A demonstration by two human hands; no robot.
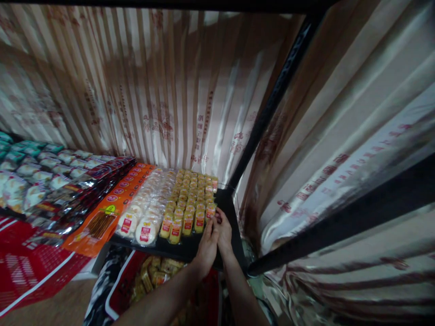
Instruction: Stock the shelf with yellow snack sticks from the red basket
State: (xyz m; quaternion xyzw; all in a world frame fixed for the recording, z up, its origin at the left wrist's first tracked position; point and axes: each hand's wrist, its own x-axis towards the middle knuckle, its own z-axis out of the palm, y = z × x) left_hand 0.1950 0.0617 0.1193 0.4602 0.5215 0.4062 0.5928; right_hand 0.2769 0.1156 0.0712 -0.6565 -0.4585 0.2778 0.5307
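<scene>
My left hand (208, 244) and my right hand (224, 232) are close together at the right front of a black shelf (226, 208). Between their closed fingertips is a small yellow snack packet (210, 209) with a red label, at the right end of the front row. Several rows of matching yellow packets (188, 222) stand tightly lined up to the left of my hands. Beside those lie clear packs of round white rice crackers (145, 232) with red labels. My fingers partly hide the lower part of the held packet.
Further left are an orange snack bag (102, 219), dark shiny bags (76, 192) and white-and-green packets (37, 172). Below the shelf edge stands a red basket (117, 290) holding more yellow packets (149, 276). Black posts (272, 102) and pleated curtains (163, 90) bound the shelf.
</scene>
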